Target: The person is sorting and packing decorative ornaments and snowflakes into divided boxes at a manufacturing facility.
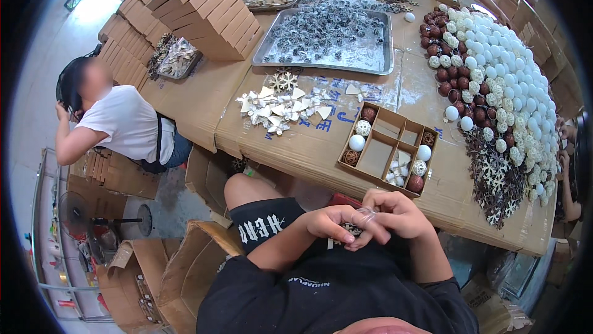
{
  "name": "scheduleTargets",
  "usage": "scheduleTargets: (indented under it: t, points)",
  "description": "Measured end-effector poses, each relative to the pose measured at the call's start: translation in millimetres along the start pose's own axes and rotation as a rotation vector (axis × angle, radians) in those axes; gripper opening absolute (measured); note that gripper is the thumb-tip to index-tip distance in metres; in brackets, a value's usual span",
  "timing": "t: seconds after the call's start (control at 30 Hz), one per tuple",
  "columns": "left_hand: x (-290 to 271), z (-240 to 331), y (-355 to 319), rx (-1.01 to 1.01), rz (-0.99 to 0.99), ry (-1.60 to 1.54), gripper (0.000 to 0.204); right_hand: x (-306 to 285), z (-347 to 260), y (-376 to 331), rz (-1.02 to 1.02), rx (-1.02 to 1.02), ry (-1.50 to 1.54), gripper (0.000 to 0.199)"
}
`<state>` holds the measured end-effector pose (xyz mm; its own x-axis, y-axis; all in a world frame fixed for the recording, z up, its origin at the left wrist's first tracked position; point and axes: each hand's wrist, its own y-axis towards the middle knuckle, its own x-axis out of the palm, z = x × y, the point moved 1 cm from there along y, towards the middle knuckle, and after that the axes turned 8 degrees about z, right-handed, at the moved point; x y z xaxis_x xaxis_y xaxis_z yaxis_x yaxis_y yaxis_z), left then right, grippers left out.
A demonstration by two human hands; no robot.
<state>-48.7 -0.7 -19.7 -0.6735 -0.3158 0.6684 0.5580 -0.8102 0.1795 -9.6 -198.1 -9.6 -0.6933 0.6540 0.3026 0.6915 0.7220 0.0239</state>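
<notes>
Cardboard divided box (388, 149) on the table (309, 142) is partly filled with ornament balls, several compartments bare, while just below it the left hand (333, 221) and right hand (395, 213) pinch a small clear loop (365, 217).

White balls (494, 44) heap beside dark red balls (441, 56) on the brown cardboard table (296, 142); the tray (265, 47) is grey. The partitioned box (377, 158) is plain brown.

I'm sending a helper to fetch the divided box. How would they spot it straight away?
On the long cardboard-covered table, look at the near edge, just beyond the person's hands. The compartment box lies there, shallow and brown, between the white star pile and the ball heap. It alone has dividers, each holding a few ornaments.
</notes>
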Motion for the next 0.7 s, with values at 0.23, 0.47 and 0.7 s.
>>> scheduleTargets:
  t: [0.23,0.47,0.7]
  points:
    - [3,-20,-8,0.172,0.487,-0.131,0.04,-3,-13,-3,0.133,0.158,0.332,0.024]
    - [26,-26,1,0.452,0.785,0.366,0.022,-2,-19,6,0.29,0.207,0.482,0.02]
    - [19,-8,-2,0.283,0.391,0.48,0.013,-13,-26,13,0.3,0.244,0.477,0.019]
